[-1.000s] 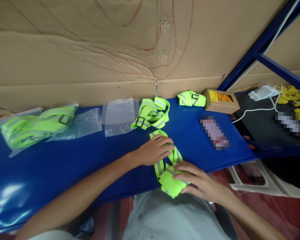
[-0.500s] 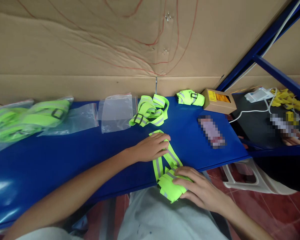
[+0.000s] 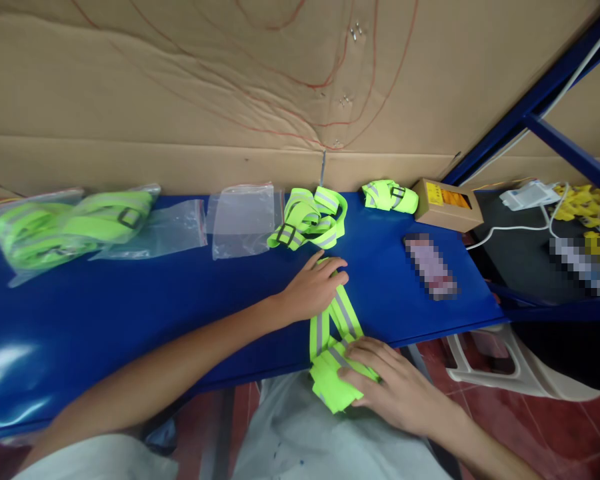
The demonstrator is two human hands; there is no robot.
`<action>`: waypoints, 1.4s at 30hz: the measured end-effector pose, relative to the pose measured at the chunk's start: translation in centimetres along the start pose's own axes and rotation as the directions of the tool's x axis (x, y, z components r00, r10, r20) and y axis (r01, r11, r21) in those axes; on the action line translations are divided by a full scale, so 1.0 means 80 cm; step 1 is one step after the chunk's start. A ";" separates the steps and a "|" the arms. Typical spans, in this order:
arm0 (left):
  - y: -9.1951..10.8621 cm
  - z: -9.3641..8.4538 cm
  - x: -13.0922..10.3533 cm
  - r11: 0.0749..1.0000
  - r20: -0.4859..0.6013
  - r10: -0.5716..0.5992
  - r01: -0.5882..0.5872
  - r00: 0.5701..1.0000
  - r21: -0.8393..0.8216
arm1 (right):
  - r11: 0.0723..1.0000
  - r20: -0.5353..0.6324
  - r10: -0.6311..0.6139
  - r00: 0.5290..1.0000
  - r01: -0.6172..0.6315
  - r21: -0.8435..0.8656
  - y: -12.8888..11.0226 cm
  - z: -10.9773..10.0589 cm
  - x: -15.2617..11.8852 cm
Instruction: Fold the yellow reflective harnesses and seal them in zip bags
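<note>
A fluorescent yellow-green reflective strap with grey stripes [image 3: 347, 313] runs from the table toward my lap. Its near part is a folded bundle [image 3: 333, 383] at the table's front edge. My right hand [image 3: 387, 380] grips that bundle from the right, fingers over its top. On the strap's far bend rests my left hand [image 3: 317, 287], fingers apart and slightly bent, covering part of it. Just beyond lies another loosely coiled reflective strap [image 3: 307, 220] with a black buckle. A neatly folded strap bundle [image 3: 390, 197] sits farther back on the right.
Clear plastic bags [image 3: 245, 220] lie left of the coiled strap, and bagged straps [image 3: 75, 227] farther left. At right are a small cardboard box [image 3: 447, 207], a blurred-out phone-like object [image 3: 431, 267], and a blue metal frame [image 3: 575, 147]. A white plastic stool [image 3: 520, 363] stands below.
The view has shifted slightly. My left hand's fingers have spread a little on the strap's far bend. My right hand still grips the bundle. The other person's hand at right has left view.
</note>
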State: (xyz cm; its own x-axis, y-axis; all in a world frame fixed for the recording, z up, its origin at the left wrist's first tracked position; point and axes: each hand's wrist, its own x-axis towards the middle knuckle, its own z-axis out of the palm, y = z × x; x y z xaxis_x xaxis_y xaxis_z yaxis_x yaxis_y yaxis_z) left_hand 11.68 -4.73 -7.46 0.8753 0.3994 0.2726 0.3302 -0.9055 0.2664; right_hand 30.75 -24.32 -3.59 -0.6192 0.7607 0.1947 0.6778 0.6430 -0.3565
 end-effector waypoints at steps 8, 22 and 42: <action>-0.017 -0.005 0.012 0.989 0.056 0.111 -0.116 0.992 0.093 | 0.945 0.100 0.175 0.979 -0.196 0.262 0.021 -0.020 0.034; -0.030 0.001 0.015 0.991 0.003 0.132 -0.132 0.991 0.027 | 0.933 0.017 0.360 0.933 -0.359 -0.036 0.052 -0.015 0.108; -0.030 -0.004 0.015 0.992 -0.004 0.101 -0.101 0.995 -0.074 | 0.969 -0.324 0.089 0.942 -0.158 -0.192 0.020 0.042 0.073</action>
State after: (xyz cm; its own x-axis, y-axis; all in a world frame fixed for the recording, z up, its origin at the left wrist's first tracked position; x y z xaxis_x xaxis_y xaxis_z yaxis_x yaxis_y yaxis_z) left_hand 11.83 -2.08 -7.51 0.9028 0.3068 0.3014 0.2134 -0.9280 0.3054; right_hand 26.87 -19.18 -6.10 -0.3943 0.8024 0.4480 0.8303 0.5200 -0.2006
